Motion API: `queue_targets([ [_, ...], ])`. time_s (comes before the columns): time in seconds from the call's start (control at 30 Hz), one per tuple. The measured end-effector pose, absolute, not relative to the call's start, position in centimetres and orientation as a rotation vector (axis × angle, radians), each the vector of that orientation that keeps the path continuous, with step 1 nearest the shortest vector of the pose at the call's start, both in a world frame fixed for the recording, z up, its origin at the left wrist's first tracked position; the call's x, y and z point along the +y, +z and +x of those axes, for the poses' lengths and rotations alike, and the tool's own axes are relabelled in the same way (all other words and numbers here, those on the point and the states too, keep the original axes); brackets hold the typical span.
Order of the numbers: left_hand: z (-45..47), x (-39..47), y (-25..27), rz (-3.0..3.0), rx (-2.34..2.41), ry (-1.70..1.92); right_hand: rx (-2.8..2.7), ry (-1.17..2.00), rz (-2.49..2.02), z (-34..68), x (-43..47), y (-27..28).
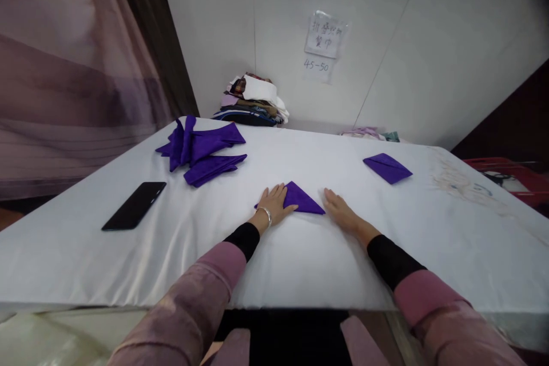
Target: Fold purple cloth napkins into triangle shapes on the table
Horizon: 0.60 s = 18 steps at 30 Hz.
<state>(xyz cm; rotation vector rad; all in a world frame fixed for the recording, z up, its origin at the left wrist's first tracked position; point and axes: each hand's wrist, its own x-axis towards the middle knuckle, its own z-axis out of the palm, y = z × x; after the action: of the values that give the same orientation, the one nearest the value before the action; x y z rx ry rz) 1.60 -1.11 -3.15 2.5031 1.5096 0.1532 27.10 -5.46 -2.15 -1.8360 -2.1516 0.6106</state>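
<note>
A purple cloth napkin [302, 199], folded into a triangle, lies in the middle of the white-covered table [300, 263]. My left hand [273, 204] rests flat on the napkin's left part, fingers spread, and covers some of it. Just off the napkin's right corner, my right hand [341, 210] lies on the tablecloth with its fingers stretched out and nothing in them. Another folded purple napkin [388, 168] sits farther right. At the back left is a loose heap of purple napkins [201, 148].
A black phone [134, 206] lies at the left. Folded clothes [253, 100] are stacked against the back wall, below a handwritten sign [326, 37]. More cloth [364, 132] shows at the table's far edge. A red basket [514, 180] stands beyond the right side.
</note>
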Motion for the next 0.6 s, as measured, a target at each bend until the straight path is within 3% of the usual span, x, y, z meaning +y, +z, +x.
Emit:
queue_targets([
  [0.17,1.6,-1.0,-3.2,2.499,1.512,0.171,-1.831,0.563,-1.868,27.4,-6.3,-0.3],
  [0.6,1.8,-1.9,-1.9,2.517,1.532,0.094,-2.514,0.451,-1.441,16.0,-1.9,-0.7],
])
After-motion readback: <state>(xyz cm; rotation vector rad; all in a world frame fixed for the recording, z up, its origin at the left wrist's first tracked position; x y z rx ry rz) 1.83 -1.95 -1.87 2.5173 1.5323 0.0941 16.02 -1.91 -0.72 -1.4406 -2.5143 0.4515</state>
